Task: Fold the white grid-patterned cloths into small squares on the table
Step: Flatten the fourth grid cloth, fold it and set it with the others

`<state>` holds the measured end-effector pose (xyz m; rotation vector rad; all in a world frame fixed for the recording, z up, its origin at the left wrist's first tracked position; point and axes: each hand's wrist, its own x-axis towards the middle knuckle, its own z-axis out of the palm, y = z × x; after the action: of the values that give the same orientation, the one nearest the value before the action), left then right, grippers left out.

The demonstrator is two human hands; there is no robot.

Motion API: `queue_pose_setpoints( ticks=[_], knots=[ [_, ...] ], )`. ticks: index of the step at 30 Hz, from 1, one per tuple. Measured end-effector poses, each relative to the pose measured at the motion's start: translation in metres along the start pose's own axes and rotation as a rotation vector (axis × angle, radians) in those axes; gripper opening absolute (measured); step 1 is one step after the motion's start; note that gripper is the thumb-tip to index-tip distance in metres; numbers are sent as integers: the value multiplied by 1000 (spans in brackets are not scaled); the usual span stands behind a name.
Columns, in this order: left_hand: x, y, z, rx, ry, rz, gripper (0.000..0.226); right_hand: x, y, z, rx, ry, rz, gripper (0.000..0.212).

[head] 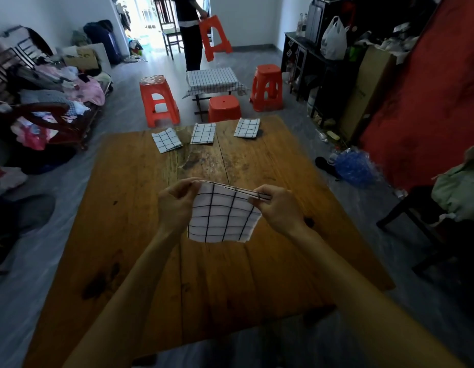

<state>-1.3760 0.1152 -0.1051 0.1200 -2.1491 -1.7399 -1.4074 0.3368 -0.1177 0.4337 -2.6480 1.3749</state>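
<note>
The grid cloth (222,215) hangs in the air over the brown wooden surface (140,208), with the left hand (176,205) and right hand (277,208) each pinching a top corner. Three folded cloths (203,133) lie along the far edge. Past them, orange stools (158,102) stand on the grey floor (257,57) around a small covered table (213,79).

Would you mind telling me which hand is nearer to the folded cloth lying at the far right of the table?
Right. The right hand sits below the far-right folded cloth; the left hand is further left.
</note>
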Motion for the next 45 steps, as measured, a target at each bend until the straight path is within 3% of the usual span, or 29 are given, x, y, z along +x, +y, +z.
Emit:
queue_pose_setpoints(
  ticks=[4, 13, 22, 26, 28, 32, 36, 41, 45],
  knots=[
    [2, -3, -2, -101, 56, -91, 16, 0, -1, 2, 136, 89, 73, 9],
    [5, -6, -3, -145, 48, -102, 15, 2, -5, -3, 344, 87, 165, 13],
    [2, -4, 0, -88, 30, -42, 22, 0, -3, -8, 295, 109, 168, 14],
    [-2, 3, 17, 22, -75, 57, 18, 3, -1, 0, -152, 145, -75, 42],
    [-5, 8, 30, 75, -123, 115, 18, 7, -10, 7, -235, 108, -169, 34],
    [-7, 14, 37, 99, -131, 185, 23, 13, -26, 9, -150, 143, -203, 12],
    [-9, 1, 30, 164, -123, 120, 17, 15, -26, -3, -52, 133, -154, 12],
    [-13, -9, 32, 245, -97, 164, 13, 11, -35, 1, -46, 30, -236, 21],
    [-12, -14, 30, 301, -67, 204, 15, 18, -42, 8, 3, 89, -287, 16]
  ],
)
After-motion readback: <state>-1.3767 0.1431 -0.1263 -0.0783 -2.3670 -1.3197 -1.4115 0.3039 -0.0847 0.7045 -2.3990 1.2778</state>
